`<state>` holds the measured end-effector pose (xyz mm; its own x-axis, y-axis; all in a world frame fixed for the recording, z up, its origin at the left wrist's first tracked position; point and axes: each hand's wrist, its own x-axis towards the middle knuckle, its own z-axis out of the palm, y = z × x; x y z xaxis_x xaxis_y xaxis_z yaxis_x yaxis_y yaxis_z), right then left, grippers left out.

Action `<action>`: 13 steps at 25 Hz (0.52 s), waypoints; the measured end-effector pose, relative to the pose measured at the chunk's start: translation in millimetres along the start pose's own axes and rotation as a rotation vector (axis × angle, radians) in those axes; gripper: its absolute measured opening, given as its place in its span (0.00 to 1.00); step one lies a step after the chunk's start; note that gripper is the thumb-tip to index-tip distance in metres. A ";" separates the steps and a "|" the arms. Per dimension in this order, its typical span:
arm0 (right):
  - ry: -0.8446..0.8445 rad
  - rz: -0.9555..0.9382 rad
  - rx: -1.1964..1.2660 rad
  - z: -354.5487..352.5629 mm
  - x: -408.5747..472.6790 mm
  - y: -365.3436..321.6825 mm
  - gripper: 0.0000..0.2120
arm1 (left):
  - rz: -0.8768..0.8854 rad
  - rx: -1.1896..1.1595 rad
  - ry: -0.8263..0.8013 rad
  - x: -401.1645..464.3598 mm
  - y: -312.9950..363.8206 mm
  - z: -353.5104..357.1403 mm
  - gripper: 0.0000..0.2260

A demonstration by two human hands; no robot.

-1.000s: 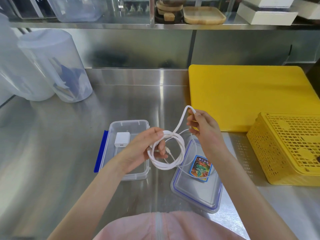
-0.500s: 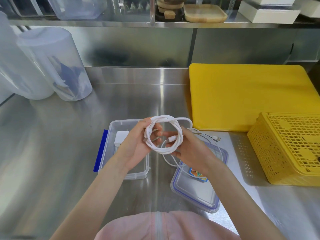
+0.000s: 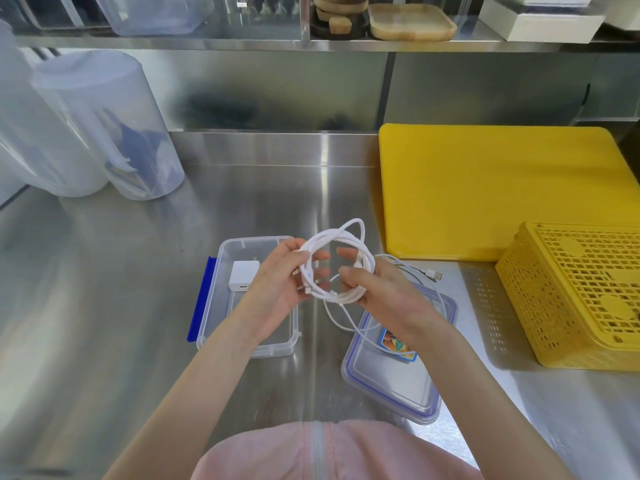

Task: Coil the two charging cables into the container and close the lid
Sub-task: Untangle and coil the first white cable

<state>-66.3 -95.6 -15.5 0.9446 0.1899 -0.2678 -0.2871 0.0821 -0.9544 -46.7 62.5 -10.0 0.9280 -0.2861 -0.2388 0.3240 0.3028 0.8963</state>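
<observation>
A thick white cable [image 3: 341,237] is wound into a loop that I hold above the steel counter. My left hand [image 3: 282,282] grips the loop's left side with its fingers through it. My right hand [image 3: 375,289] pinches the right side. A second, thinner white cable [image 3: 408,268] lies loose on the counter and over the lid, with its plug end [image 3: 434,274] to the right. The clear container [image 3: 239,245] with a blue clip stands open at the left and holds a white charger block [image 3: 243,275]. Its clear, blue-edged lid [image 3: 394,382] lies to the right.
A yellow cutting board [image 3: 498,188] lies at the back right, and a yellow perforated basket [image 3: 575,292] sits upside down at the right edge. Translucent tubs [image 3: 114,126] stand at the back left. A shelf with wooden trays [image 3: 412,22] runs above.
The last stretch of thick cable has been wound onto the loop. Both hands now hold the finished coil, a little farther right than half a second ago.
</observation>
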 end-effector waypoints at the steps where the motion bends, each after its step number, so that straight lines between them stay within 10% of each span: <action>1: -0.012 -0.001 -0.074 -0.4 -0.7 -0.7 0.09 | -0.030 0.055 -0.025 -1.0 0.4 -1.4 0.05; 7: -0.223 0.001 -0.475 -1.6 -11.1 -11.0 0.07 | -0.036 0.519 -0.167 -7.5 5.7 3.5 0.06; 13: -0.176 -0.048 -0.336 -2.5 -12.2 -9.7 0.30 | -0.045 0.492 -0.068 -4.9 3.6 9.9 0.09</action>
<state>-74.6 -101.2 -3.3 0.9056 0.3607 -0.2230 -0.1474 -0.2252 -0.9631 -51.9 56.0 -1.8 0.8955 -0.3526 -0.2716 0.2233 -0.1719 0.9595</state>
